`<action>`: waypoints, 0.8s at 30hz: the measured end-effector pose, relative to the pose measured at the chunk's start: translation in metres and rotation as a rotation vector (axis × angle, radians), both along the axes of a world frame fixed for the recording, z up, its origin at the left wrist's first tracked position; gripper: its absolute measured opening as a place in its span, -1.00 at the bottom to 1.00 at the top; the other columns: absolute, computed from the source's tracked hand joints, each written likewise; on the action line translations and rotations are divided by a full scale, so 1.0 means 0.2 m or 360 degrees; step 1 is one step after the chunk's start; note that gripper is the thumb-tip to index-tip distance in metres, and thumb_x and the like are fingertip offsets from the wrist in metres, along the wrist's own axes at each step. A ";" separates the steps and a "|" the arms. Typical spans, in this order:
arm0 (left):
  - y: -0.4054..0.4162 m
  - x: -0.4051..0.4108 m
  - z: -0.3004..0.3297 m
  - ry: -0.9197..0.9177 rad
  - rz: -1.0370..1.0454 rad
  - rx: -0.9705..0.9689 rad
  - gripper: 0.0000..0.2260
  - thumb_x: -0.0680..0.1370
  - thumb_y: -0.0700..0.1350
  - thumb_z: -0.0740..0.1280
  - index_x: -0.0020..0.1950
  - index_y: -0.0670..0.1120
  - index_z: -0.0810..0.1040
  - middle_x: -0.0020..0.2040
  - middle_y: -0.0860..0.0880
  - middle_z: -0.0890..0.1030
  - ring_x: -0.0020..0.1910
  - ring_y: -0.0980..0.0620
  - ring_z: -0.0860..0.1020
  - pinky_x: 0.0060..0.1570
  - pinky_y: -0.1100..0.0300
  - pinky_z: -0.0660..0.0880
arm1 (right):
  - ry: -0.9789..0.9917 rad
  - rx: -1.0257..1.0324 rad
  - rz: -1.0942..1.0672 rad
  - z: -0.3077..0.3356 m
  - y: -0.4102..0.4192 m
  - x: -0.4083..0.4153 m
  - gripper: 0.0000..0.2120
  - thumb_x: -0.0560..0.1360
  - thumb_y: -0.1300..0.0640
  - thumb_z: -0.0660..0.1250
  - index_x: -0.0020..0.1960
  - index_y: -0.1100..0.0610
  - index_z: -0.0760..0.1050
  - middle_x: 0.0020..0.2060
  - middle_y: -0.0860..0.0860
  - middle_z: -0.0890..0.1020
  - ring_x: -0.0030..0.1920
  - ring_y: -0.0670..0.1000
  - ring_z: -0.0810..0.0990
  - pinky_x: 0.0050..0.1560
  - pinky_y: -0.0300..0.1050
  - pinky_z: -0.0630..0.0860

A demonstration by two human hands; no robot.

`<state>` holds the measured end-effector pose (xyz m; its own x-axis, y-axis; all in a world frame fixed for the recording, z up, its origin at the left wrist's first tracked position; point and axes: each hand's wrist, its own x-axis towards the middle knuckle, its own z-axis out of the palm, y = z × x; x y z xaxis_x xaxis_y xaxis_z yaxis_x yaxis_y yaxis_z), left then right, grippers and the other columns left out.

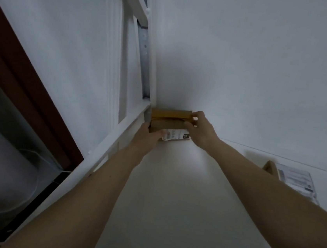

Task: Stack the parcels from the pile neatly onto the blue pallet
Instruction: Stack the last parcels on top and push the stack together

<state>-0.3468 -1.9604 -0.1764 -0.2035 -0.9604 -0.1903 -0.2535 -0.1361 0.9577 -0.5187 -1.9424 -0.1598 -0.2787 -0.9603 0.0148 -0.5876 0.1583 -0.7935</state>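
A small brown cardboard parcel (169, 124) with yellow tape and a white shipping label lies in the far corner, where the white floor meets the wall. My left hand (146, 137) grips its near left edge, fingers over the label side. My right hand (200, 129) pinches its right end, thumb below and fingers on top. Both arms reach far forward. A second parcel (292, 179), brown with a large white label, lies on the floor at the right. No blue pallet shows in this view.
A white framed panel (122, 82) runs along the left of the corner. A dark red-brown door frame (29, 96) and a grey surface with a white cable (38, 162) lie at the far left. White wall fills the upper right.
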 end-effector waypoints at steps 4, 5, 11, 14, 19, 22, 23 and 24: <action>0.13 0.00 0.03 -0.0006 0.0130 -0.0001 -0.57 0.53 0.11 0.34 0.29 -0.06 0.34 0.08 0.04 0.51 -0.03 0.15 0.47 -0.21 0.27 0.33 | -0.0002 -0.0090 -0.0224 0.03 0.16 0.02 -0.66 0.60 0.04 0.20 0.29 0.18 0.28 0.08 0.17 0.55 -0.07 0.07 0.50 -0.11 -0.12 0.41; 0.17 0.00 0.04 -0.0031 0.0142 -0.0023 -0.59 0.53 0.12 0.33 0.25 -0.05 0.33 0.04 0.06 0.48 -0.08 0.19 0.44 -0.25 0.28 0.31 | -0.0011 -0.0086 -0.0235 0.05 0.20 0.02 -0.61 0.59 0.07 0.23 0.35 0.18 0.25 0.12 0.18 0.54 -0.01 0.09 0.51 -0.06 -0.12 0.41; 0.42 0.05 0.16 0.0009 0.0161 -0.0135 -0.58 0.50 0.06 0.39 0.21 -0.13 0.34 0.02 -0.01 0.48 -0.05 0.10 0.49 -0.26 0.30 0.34 | -0.0008 -0.0068 -0.0240 0.19 0.52 0.10 -0.35 0.53 0.17 0.32 0.51 0.12 0.09 0.33 0.14 0.36 0.29 0.11 0.40 0.21 -0.14 0.34; 0.54 0.08 0.23 0.0097 0.0095 -0.0237 -0.54 0.47 0.00 0.43 0.26 -0.14 0.38 0.08 -0.02 0.53 0.03 0.05 0.54 -0.18 0.33 0.39 | 0.0029 -0.0106 -0.0313 0.24 0.71 0.17 -0.36 0.50 0.17 0.35 0.49 0.13 0.15 0.27 0.11 0.36 0.19 0.04 0.42 0.07 -0.26 0.29; 0.76 0.09 0.34 -0.0014 -0.0149 -0.0417 -0.47 0.48 0.01 0.43 0.41 -0.02 0.35 0.21 0.09 0.46 0.18 0.06 0.47 0.12 0.16 0.44 | 0.0162 -0.0166 -0.0532 0.30 1.02 0.24 -0.38 0.45 0.14 0.42 0.43 0.16 0.25 0.09 0.03 0.35 0.03 -0.04 0.38 0.05 -0.25 0.32; 0.88 0.06 0.37 -0.0025 -0.0326 -0.0513 -0.63 0.46 0.02 0.43 0.23 0.00 0.48 0.12 0.01 0.55 0.09 0.02 0.54 -0.07 0.28 0.48 | 0.0200 -0.0172 -0.0692 0.33 1.20 0.24 -0.37 0.42 0.14 0.45 0.41 0.17 0.27 0.17 0.08 0.38 0.16 0.05 0.41 0.15 -0.18 0.33; 0.92 0.04 0.38 -0.0019 -0.0378 -0.0523 -0.65 0.46 0.02 0.44 0.21 -0.01 0.50 0.09 0.00 0.57 0.07 0.02 0.55 -0.15 0.34 0.45 | 0.0190 -0.0174 -0.0726 0.34 1.26 0.24 -0.38 0.41 0.14 0.45 0.39 0.17 0.28 0.19 0.09 0.39 0.19 0.06 0.41 0.14 -0.20 0.32; 0.96 0.02 0.39 -0.0008 -0.0424 -0.0522 -0.63 0.45 0.04 0.44 0.20 -0.03 0.51 0.08 0.00 0.58 0.06 0.03 0.55 -0.18 0.35 0.44 | 0.0189 -0.0173 -0.0753 0.35 1.33 0.23 -0.40 0.40 0.15 0.46 0.37 0.18 0.31 0.19 0.09 0.41 0.18 0.07 0.42 0.11 -0.21 0.32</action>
<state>-0.3433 -1.7684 -0.0988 -0.4526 -0.8843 0.1151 -0.2431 0.2465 0.9382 -0.4731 -1.6773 -0.0890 -0.6740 -0.7199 0.1659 -0.5585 0.3496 -0.7522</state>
